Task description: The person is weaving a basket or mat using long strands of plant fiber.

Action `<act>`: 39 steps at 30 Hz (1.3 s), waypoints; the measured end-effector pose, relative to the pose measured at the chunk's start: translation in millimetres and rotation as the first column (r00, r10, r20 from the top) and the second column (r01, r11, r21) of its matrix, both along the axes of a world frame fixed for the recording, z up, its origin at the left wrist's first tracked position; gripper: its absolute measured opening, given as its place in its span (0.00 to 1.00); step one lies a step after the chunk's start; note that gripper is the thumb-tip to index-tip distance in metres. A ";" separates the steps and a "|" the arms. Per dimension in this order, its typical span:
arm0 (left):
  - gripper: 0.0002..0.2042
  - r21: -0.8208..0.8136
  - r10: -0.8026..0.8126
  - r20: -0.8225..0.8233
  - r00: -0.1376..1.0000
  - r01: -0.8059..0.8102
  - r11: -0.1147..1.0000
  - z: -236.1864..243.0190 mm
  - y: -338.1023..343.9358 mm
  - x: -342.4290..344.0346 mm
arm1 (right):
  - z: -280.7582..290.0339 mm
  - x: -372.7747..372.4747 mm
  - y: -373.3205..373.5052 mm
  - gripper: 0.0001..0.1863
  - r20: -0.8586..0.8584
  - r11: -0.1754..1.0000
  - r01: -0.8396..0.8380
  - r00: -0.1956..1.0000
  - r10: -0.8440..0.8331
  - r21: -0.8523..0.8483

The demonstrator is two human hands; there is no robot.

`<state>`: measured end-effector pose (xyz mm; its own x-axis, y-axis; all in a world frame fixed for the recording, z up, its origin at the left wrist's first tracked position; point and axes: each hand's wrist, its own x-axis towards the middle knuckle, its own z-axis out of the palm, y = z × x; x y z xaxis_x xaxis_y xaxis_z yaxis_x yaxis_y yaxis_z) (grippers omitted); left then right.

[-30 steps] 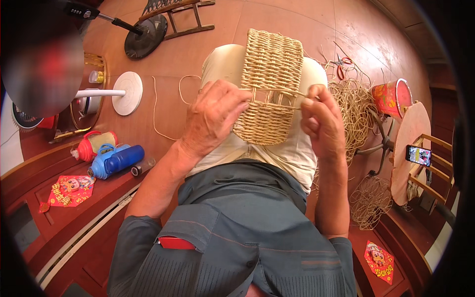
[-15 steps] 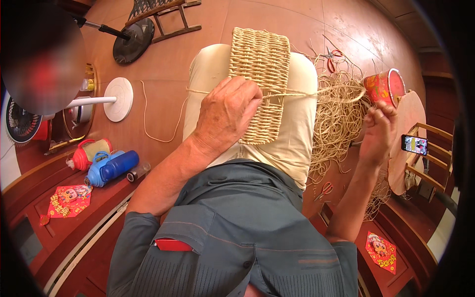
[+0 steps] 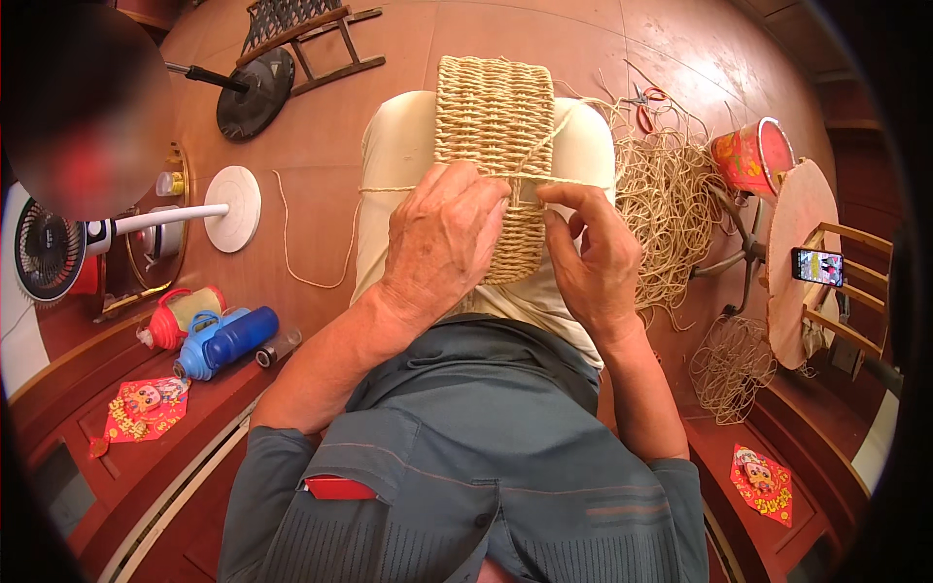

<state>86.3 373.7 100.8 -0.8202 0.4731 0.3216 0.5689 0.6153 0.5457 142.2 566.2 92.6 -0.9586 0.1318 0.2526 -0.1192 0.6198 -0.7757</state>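
A rectangular woven straw piece lies on my lap, over my pale trousers. My left hand presses flat on its near end, fingers curled over the weave. My right hand sits just right of it, pinching a thin straw strand that runs across the piece and up toward its far right corner. Another strand sticks out to the left from under my left hand.
A loose heap of straw strands lies on the floor to the right, with red-handled scissors, a red bucket and a round stool holding a phone. On the left stand a fan, its white base and bottles.
My right hand, stretched far out to the right pulling the strand half a second ago, has come back to the woven piece. My left hand stayed pressed on it.
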 end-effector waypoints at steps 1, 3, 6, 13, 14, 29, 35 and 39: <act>0.07 -0.013 -0.005 0.028 1.000 0.006 1.000 -0.2 -0.3 2.3 | -0.6 -1.1 -0.8 0.14 0.009 1.000 -0.025 1.000 0.024 0.017; 0.08 -0.001 -0.004 0.127 0.992 0.005 1.000 -2.1 -0.5 4.2 | -2.9 -6.0 -3.2 0.16 0.020 0.998 -0.052 0.998 0.051 0.029; 0.13 0.015 -0.062 0.347 0.936 0.061 0.998 4.2 -2.8 0.1 | -0.9 -12.2 -8.9 0.20 0.026 0.996 -0.055 0.998 0.053 0.077; 0.24 0.278 -0.249 0.869 0.427 -0.005 0.961 15.3 -3.2 -24.9 | 4.6 -30.1 -8.8 0.25 0.179 0.994 -0.072 0.982 0.057 0.079; 0.24 0.290 -0.258 0.851 0.457 0.001 0.957 15.8 -3.9 -25.4 | 4.8 -33.7 -7.3 0.27 0.199 0.998 -0.058 0.979 0.053 0.018; 0.15 0.075 -0.140 0.486 0.863 0.118 0.990 -2.6 -15.4 -4.8 | -37.7 -4.6 -9.8 0.15 0.230 0.793 0.141 0.973 -0.001 -0.592; 0.17 0.192 -0.211 0.701 0.681 0.104 0.976 3.3 -25.2 -33.1 | -15.6 -14.7 -6.8 0.08 0.252 0.633 0.120 0.960 0.122 -0.765; 0.18 0.137 -0.167 0.707 0.687 0.100 0.986 15.4 -16.8 -40.9 | -19.5 -22.6 -2.2 0.12 0.240 0.543 0.126 0.960 0.144 -0.830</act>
<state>45.5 356.8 116.1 -0.7480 0.5961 -0.2918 0.0597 0.4983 0.8649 119.6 564.0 73.2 -0.9668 0.1421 -0.2126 0.1578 -0.3226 -0.9333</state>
